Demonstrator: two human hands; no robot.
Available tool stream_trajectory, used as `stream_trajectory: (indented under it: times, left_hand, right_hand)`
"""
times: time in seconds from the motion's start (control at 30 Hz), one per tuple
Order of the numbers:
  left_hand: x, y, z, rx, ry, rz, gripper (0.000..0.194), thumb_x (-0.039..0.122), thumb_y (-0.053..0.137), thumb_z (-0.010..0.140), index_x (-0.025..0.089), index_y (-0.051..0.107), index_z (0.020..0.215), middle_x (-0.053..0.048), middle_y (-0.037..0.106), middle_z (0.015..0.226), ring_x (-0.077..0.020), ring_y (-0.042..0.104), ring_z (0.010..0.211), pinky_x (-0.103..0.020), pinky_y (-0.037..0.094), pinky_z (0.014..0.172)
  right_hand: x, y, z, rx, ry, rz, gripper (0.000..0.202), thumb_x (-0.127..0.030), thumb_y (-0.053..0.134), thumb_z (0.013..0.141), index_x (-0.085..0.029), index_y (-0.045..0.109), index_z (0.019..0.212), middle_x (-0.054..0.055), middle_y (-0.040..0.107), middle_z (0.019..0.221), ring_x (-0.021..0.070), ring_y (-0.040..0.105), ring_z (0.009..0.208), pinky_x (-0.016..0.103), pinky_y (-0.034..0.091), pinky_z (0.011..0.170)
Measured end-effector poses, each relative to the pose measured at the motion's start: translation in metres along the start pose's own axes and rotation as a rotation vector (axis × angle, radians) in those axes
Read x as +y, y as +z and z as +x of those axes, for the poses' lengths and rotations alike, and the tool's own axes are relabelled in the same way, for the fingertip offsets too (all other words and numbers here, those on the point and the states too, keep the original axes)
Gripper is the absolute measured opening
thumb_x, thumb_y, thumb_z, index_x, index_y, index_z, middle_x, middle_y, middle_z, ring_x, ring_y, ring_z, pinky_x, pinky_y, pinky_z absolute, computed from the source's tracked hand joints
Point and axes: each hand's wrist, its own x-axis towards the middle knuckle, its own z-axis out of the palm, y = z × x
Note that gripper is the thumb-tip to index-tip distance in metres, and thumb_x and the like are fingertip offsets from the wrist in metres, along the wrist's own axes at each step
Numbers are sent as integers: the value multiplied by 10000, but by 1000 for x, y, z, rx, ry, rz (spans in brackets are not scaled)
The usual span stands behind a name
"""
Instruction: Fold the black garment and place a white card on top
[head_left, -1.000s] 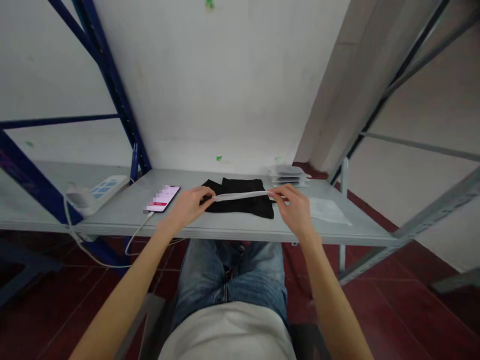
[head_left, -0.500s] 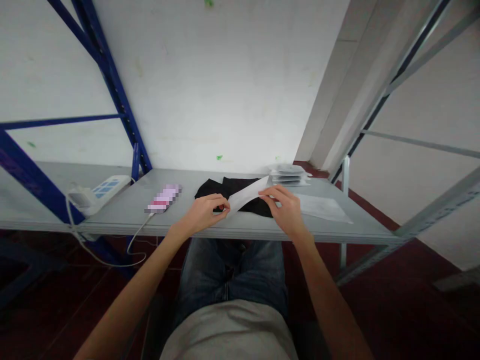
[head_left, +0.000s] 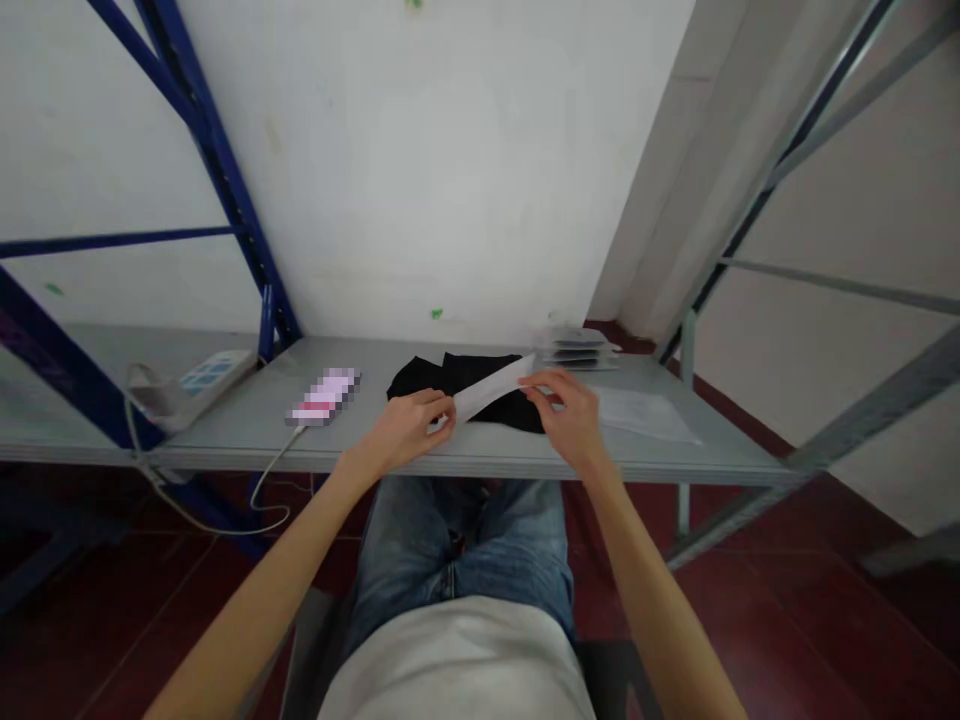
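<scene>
Here, the left hand (head_left: 405,432) and right hand (head_left: 568,420) pinch a white strip (head_left: 491,390) in their fingers above black cloth (head_left: 469,388); a loosened pinch could drop it onto the worktop (head_left: 375,450).

Bare table (head_left: 247,425) lies open between the phone (head_left: 324,396) and the black cloth (head_left: 465,385), and along the front edge. To the right, a clear sheet (head_left: 649,415) and what looks like a packet stack (head_left: 577,350) take the room; blue frame posts (head_left: 225,190) close the left.
</scene>
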Motion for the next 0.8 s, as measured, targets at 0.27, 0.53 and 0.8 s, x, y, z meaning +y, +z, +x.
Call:
stream_trajectory:
  times: [0.27,0.53,0.8]
  left_hand:
    - [-7,13,-1,127,-86,285,158,216,488,1050,224,642,1017,-58,675,926,-197,654,878,-273,360,561]
    - [12,12,-1,250,-84,253,169,168,503,1035,249,649,1065,-72,671,975,-201,650,921,-264,385,552]
    - [25,28,-3,277,-91,276,246,81,474,1010,237,644,1096,-72,661,985,-191,651,905,-244,339,497]
  right_hand:
    - [-25,3,0,10,-102,-278,419,-295,572,1019,-284,581,1439,136,552,1484,322,532,1375,551,478,1150]
    - [-47,40,-12,-304,-214,-279,386,-107,445,1018,-247,713,1259,96,738,1185,255,669,1161,420,529,1076]
    - [-23,70,-16,-377,135,-571,286,-287,483,1067,-201,652,1282,156,750,1135,284,740,993,359,578,819]
